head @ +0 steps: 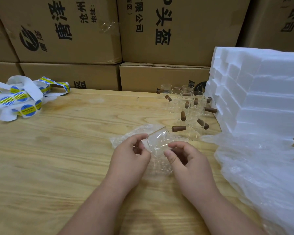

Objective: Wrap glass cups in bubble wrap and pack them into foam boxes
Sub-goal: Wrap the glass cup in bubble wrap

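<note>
Head view: left hand (131,154) and right hand (185,157), fingers curled, pinch one glass cup (157,141) over bubble wrap (126,137), near the foam boxes (261,92).

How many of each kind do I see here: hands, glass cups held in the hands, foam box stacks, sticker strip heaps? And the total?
hands: 2 (left hand, right hand)
glass cup held: 1
foam box stack: 1
sticker strip heap: 1
total: 5
</note>
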`<state>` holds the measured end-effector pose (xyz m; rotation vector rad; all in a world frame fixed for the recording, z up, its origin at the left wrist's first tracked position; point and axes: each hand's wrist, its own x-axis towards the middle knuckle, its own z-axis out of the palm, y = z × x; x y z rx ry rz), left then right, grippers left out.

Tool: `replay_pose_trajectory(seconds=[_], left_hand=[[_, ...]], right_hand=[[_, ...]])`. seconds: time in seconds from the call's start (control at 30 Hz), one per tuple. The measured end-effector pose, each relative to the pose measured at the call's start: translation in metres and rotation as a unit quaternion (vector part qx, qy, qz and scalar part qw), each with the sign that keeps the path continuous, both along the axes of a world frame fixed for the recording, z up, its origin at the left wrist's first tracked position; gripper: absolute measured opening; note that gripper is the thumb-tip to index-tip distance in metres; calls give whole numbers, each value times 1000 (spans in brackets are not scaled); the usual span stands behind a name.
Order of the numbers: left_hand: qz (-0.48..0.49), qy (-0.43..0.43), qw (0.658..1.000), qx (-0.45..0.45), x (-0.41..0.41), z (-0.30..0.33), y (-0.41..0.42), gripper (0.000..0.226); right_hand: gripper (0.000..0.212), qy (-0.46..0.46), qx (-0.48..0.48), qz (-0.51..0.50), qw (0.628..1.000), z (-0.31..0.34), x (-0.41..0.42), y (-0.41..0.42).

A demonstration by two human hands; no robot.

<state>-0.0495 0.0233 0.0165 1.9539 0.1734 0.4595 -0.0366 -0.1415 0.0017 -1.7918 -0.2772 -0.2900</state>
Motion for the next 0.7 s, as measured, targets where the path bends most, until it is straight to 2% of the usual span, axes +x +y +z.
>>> replay_pose_trajectory(seconds=[0.13, 0.23, 0.3, 0.43, 0.7], left_hand=[[46, -17, 996, -69, 4, -2, 5, 14], [59, -53, 989, -129, 5, -2, 5, 17], [54, -84, 986, -133, 4, -1, 4, 21], [7, -130, 989, -70, 1, -1, 0, 32], [-104, -169, 980, 34, -9, -2, -13, 44]], right_hand=[[18, -1, -23, 12, 1000, -1, 0, -1], [24, -19, -68, 18, 997, 0, 0, -1], [31, -36, -97, 26, 994, 1, -2, 0], [30, -39, -130, 23, 991, 2, -4, 0], [13, 39, -44, -41, 997, 4, 0, 0]])
